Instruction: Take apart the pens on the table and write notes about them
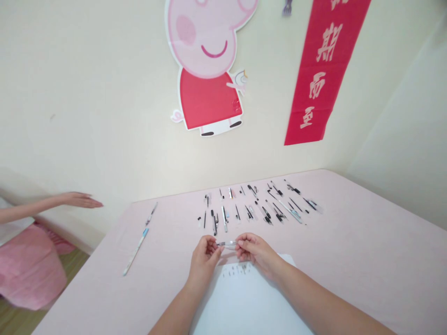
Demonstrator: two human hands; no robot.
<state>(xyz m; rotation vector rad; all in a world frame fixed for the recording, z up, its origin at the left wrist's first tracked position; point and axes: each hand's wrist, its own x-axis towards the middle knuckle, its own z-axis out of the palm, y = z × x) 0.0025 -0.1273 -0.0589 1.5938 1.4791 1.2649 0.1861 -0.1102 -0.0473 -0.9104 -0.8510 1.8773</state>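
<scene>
Between my two hands is a clear pen barrel, held level above the near part of the table. My left hand pinches its darker left end. The thumb and fingers of my right hand close on the other end. Just below lies a white sheet or board with several tiny dark pieces along its far edge, too small to make out. Beyond my hands, several loose pen parts are spread in rows: black caps, dark thin refills and clear barrels.
Left on the pink table lie a white pen with a blue end and a clear-and-dark pen. Another person's hand reaches in beyond the table's left edge. A wall with a pig cutout and red banner stands behind.
</scene>
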